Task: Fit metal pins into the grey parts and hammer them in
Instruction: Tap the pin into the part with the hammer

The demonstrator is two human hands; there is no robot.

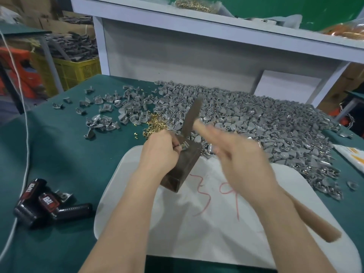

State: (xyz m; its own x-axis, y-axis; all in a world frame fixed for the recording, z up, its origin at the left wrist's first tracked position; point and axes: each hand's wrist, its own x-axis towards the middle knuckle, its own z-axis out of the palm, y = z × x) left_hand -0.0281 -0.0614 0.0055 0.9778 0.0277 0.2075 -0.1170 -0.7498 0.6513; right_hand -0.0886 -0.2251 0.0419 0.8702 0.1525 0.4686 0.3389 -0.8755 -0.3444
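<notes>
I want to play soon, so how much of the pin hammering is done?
Done: some grey parts at the far right seem to show shiny pins. In hand: the left hand pinches one part on the dark block while the right hand holds the hammer over it. Left: a big grey pile and loose brass pins, so probably lots.

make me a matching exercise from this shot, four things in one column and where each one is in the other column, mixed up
Things
1 hammer
2 dark block
3 brass pins
4 black tool

Places
a on the green cloth, near left
b in the right hand
c on the white board, under the grey part that the left hand pinches
d small heap just beyond the left hand

Pairs: 1-b; 2-c; 3-d; 4-a
</notes>
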